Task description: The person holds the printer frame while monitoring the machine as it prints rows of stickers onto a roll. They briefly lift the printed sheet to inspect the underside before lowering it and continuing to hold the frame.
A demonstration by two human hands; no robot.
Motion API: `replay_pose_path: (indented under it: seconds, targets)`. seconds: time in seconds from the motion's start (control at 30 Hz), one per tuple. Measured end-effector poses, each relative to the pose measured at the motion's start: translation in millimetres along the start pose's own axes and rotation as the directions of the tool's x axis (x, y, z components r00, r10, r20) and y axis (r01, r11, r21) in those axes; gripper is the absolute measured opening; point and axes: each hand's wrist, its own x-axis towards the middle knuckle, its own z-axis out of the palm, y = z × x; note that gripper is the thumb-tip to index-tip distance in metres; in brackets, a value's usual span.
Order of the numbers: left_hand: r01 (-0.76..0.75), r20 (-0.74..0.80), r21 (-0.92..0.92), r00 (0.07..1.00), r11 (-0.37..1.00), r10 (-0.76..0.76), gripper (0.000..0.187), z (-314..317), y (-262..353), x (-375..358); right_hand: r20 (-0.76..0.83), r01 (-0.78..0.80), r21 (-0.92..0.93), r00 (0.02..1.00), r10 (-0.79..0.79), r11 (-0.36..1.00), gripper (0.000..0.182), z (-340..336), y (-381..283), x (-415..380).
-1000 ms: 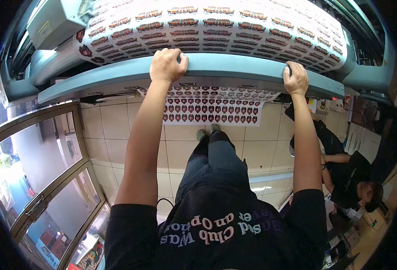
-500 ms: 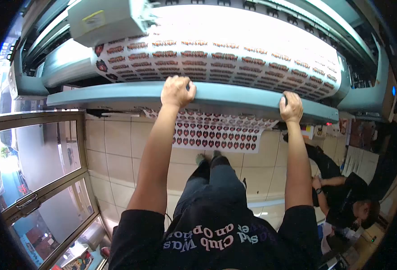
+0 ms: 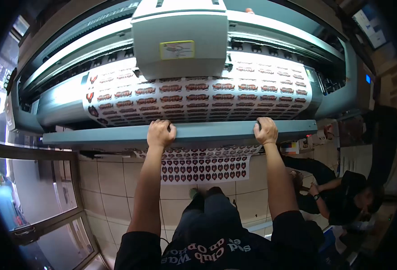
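My left hand (image 3: pixel 161 133) and my right hand (image 3: pixel 266 131) are both curled over the grey-blue front bar (image 3: pixel 212 129) of a wide-format printer. The fingers of each wrap over its far edge, thumbs turned inward. Just beyond the bar, a white sheet (image 3: pixel 162 108) with rows of small reddish-brown printed designs lies over the printer's curved bed. Its lower part, a printed sheet (image 3: pixel 203 170) with rows of dark red emblems, hangs out below the bar. The pale print carriage (image 3: pixel 180 51), with a yellow-edged label, sits above the sheet, between the lines of my two hands.
A glass door (image 3: pixel 32 189) with a metal frame stands at left. On the right a seated person (image 3: pixel 342 193) in dark clothes has hands together. A lit monitor (image 3: pixel 370 27) is at upper right. Beneath me is a tiled floor (image 3: pixel 113 180).
The print carriage has travelled from the left toward the middle. My view has tilted up, so the bar and hands appear lower. Both hands stay on the bar.
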Motion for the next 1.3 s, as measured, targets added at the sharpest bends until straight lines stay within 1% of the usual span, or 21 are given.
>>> replay_pose_path:
  seconds: [0.03,0.07,0.13,0.2,0.27,0.4,0.5,0.67,0.8,1.0,1.07,1.3]
  targets:
    - [0.025,0.03,0.02,0.999,0.999,-0.025,0.023,-1.8,1.2,-0.2,-0.002,-0.007,0.01,1.0,0.007,1.0,0.027,-1.3,-2.0,0.3]
    - [0.017,0.027,0.016,0.999,1.0,-0.017,0.023,-0.9,1.6,-0.1,-0.009,-0.011,0.004,1.0,0.011,1.0,0.027,-2.3,-1.9,0.2]
    - [-0.003,-0.028,0.02,1.0,1.0,0.004,0.024,0.6,1.8,-0.1,-0.009,0.015,0.008,1.0,-0.015,1.0,0.027,-0.7,-0.2,0.2]
    - [0.002,-0.032,0.016,0.999,1.0,-0.001,0.025,-0.5,1.7,-0.5,-0.014,0.017,0.004,1.0,-0.017,1.0,0.028,-0.7,-0.8,-0.2]
    - [-0.003,-0.021,-0.001,1.0,1.0,0.003,0.024,-2.1,3.3,-0.1,0.04,-0.01,-0.019,0.999,0.011,1.0,0.03,-3.7,-2.4,0.3]
    - [-0.001,-0.015,-0.017,1.0,1.0,0.001,0.023,0.7,0.3,-0.8,0.027,-0.017,-0.017,0.999,0.018,1.0,0.031,-1.5,-1.4,-1.2]
    - [-0.017,-0.036,0.003,0.999,1.0,0.017,0.023,4.6,-1.8,-1.1,0.007,0.004,-0.026,1.0,-0.004,1.0,0.029,2.7,3.0,-1.6]
    - [-0.018,-0.063,-0.019,0.998,1.0,0.016,0.021,7.6,-4.7,-2.0,0.0,0.011,0.006,1.0,-0.011,1.0,0.027,0.2,-1.3,-1.6]
    - [0.002,-0.049,-0.027,0.999,1.0,-0.003,0.021,4.6,-2.2,-2.0,-0.004,0.031,0.006,1.0,-0.031,0.999,0.025,-2.3,-2.7,-1.1]
    - [-0.014,-0.112,-0.029,0.994,0.999,0.01,0.02,4.4,-0.9,-3.2,0.002,0.016,0.005,1.0,-0.016,1.0,0.025,-1.6,-2.8,-1.4]
    - [-0.006,-0.072,-0.04,0.997,0.999,0.003,0.017,5.0,-3.0,-2.5,-0.015,0.022,0.009,1.0,-0.022,1.0,0.025,0.4,-1.0,-0.7]
    - [0.0,-0.081,-0.048,0.997,0.999,-0.004,0.016,2.3,-1.1,-1.7,-0.024,0.025,-0.006,0.999,-0.025,1.0,0.025,-2.0,-4.3,-0.7]
